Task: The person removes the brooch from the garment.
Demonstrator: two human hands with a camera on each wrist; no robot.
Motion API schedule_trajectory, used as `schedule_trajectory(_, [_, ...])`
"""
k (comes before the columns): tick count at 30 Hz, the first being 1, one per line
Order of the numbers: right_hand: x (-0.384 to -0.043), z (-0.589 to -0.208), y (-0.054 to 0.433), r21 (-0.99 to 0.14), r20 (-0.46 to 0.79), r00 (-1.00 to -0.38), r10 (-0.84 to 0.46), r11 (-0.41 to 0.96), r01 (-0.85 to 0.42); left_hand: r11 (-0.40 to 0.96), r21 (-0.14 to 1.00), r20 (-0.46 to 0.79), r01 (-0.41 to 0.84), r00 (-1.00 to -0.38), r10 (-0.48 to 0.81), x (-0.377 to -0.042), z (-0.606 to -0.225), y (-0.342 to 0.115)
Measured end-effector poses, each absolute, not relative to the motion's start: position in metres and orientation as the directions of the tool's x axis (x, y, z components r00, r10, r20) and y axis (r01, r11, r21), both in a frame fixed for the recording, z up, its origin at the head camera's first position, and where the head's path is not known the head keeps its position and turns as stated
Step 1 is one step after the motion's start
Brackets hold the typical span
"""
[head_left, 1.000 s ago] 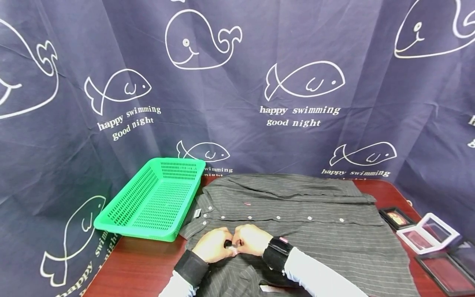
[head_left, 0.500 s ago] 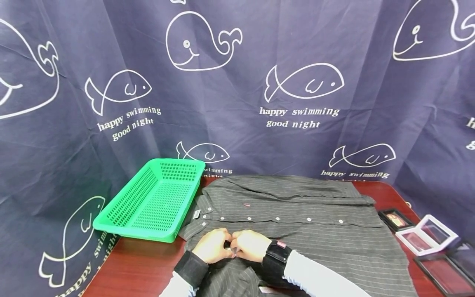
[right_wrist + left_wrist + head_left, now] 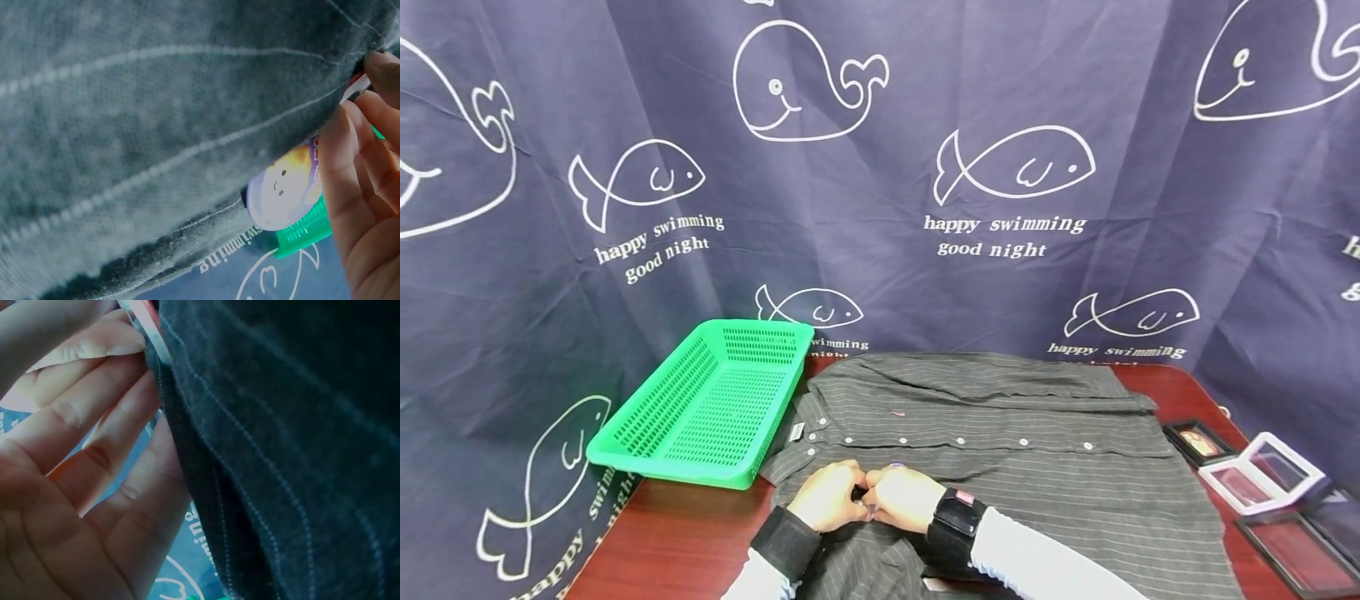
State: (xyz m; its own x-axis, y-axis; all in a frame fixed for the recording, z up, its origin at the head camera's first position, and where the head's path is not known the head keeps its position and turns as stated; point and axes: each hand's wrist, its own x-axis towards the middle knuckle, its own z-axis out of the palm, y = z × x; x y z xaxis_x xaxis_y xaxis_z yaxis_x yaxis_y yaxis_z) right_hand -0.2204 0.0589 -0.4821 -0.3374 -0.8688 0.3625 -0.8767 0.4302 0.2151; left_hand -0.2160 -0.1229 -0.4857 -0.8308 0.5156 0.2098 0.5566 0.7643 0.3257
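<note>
A dark grey pinstriped button-up shirt point(image 3: 1075, 500) lies spread out, its row of white buttons running across. At its near left part, my left hand point(image 3: 827, 497) and right hand point(image 3: 904, 498) meet, fingertips close together, pinching the cloth. In the left wrist view, fingers reach behind the cloth edge, beside a thin white-and-pink strip point(image 3: 150, 328). The right wrist view has my thumb and fingers pinching at the fabric with a thin white edge between them. Behind the cloth there shows a round purple-and-white piece point(image 3: 281, 190) with a smiling face; what it belongs to is hidden.
To the left, a green plastic basket point(image 3: 700, 471) stands on the red-brown table point(image 3: 655, 533). Along the right edge lie a white-framed case point(image 3: 1262, 473), a black-framed one point(image 3: 1198, 442) and a larger dark-framed one point(image 3: 1303, 554). A blue printed curtain point(image 3: 880, 183) hangs behind.
My right hand has shifted slightly left and closer to the left hand. The pale piece between the fingertips is now mostly covered, and a bit of purple shows above the right hand.
</note>
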Motion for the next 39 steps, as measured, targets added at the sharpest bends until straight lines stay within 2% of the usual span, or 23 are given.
schedule_trajectory(11, [-0.224,-0.483,0.059,0.289,0.404,-0.253,-0.879,0.385,-0.877,0.775,0.324,0.203,0.543,-0.84,0.504,-0.217,-0.488,-0.123])
schedule_trajectory(28, [-0.217,-0.486,0.058,0.323,0.406,-0.325,-0.854,0.467,-0.823,0.775,0.326,0.216,0.541,-0.841,0.496,-0.22,-0.493,-0.123])
schedule_trajectory(39, [-0.215,-0.488,0.059,0.392,0.418,-0.292,-0.86,0.461,-0.796,0.767,0.31,0.236,0.562,-0.827,0.511,-0.218,-0.492,-0.122])
